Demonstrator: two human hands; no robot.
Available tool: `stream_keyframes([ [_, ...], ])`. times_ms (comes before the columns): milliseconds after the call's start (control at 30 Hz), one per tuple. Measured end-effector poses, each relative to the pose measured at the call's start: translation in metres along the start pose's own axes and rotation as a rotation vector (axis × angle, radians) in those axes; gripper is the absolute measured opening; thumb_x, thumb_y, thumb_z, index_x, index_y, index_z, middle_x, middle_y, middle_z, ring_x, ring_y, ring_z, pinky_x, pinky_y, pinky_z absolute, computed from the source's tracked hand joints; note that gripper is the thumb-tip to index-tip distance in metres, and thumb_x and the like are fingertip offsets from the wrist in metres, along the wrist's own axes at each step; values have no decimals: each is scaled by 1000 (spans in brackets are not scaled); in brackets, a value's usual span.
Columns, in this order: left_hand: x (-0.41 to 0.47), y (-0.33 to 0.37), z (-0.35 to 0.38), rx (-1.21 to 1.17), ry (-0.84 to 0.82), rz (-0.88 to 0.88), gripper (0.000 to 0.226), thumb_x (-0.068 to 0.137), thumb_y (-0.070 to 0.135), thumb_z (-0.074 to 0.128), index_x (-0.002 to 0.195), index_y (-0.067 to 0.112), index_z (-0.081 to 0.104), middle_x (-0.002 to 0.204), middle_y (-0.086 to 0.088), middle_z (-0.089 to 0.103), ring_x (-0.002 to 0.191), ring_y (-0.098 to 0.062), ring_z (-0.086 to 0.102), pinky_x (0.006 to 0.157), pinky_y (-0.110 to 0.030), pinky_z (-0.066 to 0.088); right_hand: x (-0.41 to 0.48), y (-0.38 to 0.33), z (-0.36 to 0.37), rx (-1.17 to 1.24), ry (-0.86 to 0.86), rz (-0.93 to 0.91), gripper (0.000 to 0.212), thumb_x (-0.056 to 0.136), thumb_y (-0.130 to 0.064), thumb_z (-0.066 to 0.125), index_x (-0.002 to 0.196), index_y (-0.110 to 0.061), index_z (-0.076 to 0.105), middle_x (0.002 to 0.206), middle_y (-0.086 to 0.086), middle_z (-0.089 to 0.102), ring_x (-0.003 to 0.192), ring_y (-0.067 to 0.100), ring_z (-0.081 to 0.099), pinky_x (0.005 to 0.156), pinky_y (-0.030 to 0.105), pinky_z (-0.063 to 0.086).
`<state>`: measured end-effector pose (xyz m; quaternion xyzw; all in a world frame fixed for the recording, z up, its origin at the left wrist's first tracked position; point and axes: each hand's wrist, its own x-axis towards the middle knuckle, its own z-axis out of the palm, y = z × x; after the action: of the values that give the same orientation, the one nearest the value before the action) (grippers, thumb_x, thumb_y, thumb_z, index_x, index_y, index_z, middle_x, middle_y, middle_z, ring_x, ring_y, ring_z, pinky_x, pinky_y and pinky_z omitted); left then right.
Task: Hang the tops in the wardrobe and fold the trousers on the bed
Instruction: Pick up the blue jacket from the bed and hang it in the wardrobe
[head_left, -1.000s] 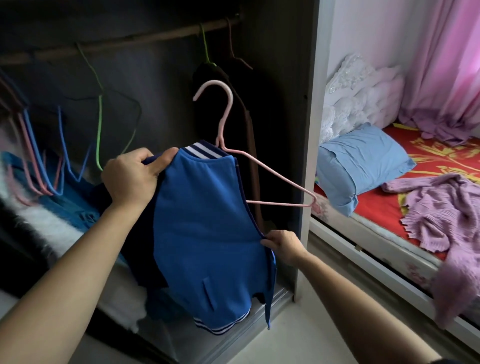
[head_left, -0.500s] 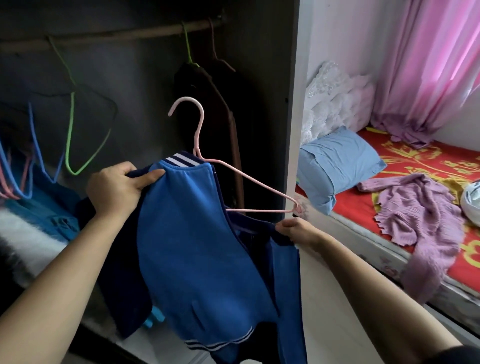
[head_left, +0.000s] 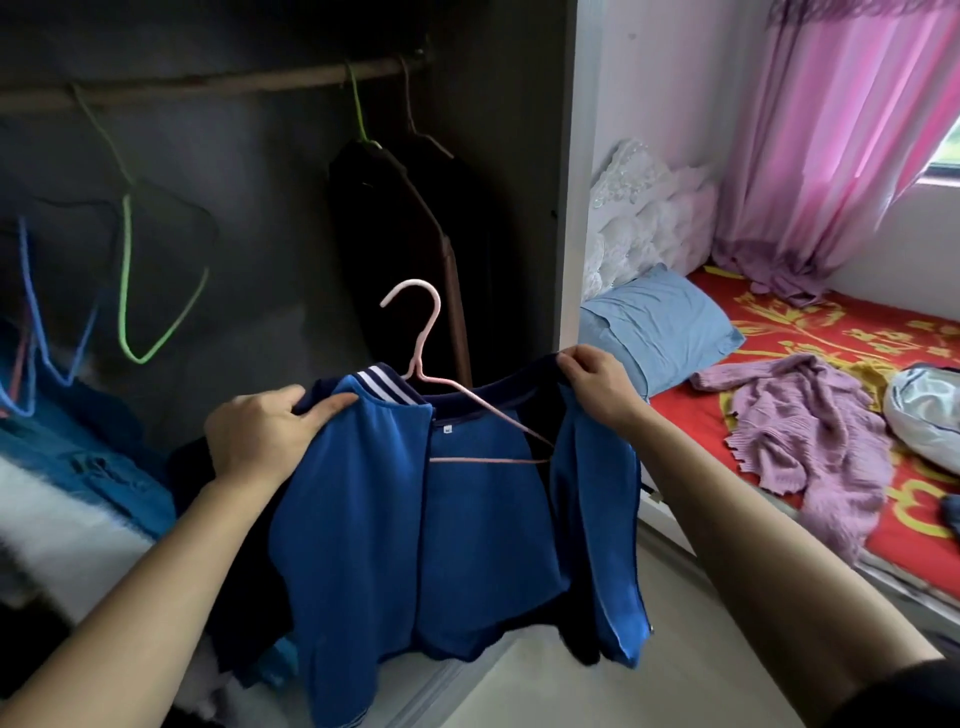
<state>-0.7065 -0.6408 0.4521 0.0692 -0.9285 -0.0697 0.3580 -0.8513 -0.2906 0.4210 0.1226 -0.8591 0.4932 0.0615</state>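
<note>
A blue jacket with a striped collar hangs open on a pink hanger in front of the wardrobe. My left hand grips its left shoulder. My right hand pinches the right shoulder and holds it up over the hanger's right arm. The hanger's hook stands free below the wooden rail. A dark top hangs on the rail at the right. A lilac knitted garment lies on the bed.
Empty green and blue hangers hang at the left of the rail. Folded blue and white textiles lie low in the wardrobe. A blue pillow, white bedding and pink curtain are to the right.
My right hand rose from the jacket's front edge to its right shoulder, spreading the jacket open across the hanger. The hanger and jacket shifted right and up.
</note>
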Motion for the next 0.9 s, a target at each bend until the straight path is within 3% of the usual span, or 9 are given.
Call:
stream_keyframes([
  [167,-17,16,23,-52,-77,-37,76,78,79,52,49,12,31,39,4,38,41,-23,46,42,-30,37,12,-45,-4,39,86,-66,23,101,-29,53,95,-15,70,85,-2,68,85,13,60,79,28,44],
  [233,-22,26,32,-116,-83,-152,77,80,76,57,49,10,32,40,2,40,42,-23,45,44,-30,32,10,-65,-7,-55,101,-148,24,101,-29,53,93,-15,71,82,-2,68,83,14,61,75,26,41],
  [333,-23,40,38,-239,-73,-324,74,82,67,61,54,3,38,44,-5,44,44,-21,43,45,-31,24,5,-81,-7,-301,61,-271,29,100,-27,55,92,-7,74,84,6,72,80,22,63,72,33,48],
  [467,-17,50,44,-522,-71,-378,73,76,60,72,55,-2,37,45,1,31,44,-10,28,44,-31,22,-3,-85,1,-462,-56,-208,24,94,-26,61,85,-10,77,74,5,69,76,26,63,70,36,54],
  [567,-7,52,48,-773,-70,-424,71,70,59,76,57,-4,46,49,3,35,49,-9,31,49,-29,26,-13,-87,11,-381,-55,-126,12,89,-19,66,93,-12,75,78,0,64,79,21,62,74,27,46],
  [667,1,55,45,-913,-46,-470,64,70,56,79,60,-2,52,54,-1,40,54,-15,35,51,-32,28,-24,-91,12,49,-330,45,8,88,-4,70,96,-7,69,86,12,75,77,27,74,76,34,60],
  [733,8,57,37,-934,-25,-456,68,69,57,78,59,-3,47,55,-2,36,54,-17,32,49,-34,25,-25,-93,5,152,-425,-8,11,88,-5,72,99,-7,71,89,14,76,77,20,74,71,29,60],
  [833,20,51,27,-933,12,-441,76,65,62,77,61,-7,45,56,-2,36,55,-16,31,50,-34,24,-12,-92,-11,-178,-60,-381,21,88,-22,72,109,-20,69,93,-4,70,79,4,63,76,22,48],
  [900,28,45,19,-925,28,-411,84,63,68,76,63,-10,47,57,-3,37,56,-16,32,50,-34,24,-2,-85,-20,-416,108,-551,39,91,-43,66,125,-25,59,114,-1,56,103,10,51,91,27,39],
])
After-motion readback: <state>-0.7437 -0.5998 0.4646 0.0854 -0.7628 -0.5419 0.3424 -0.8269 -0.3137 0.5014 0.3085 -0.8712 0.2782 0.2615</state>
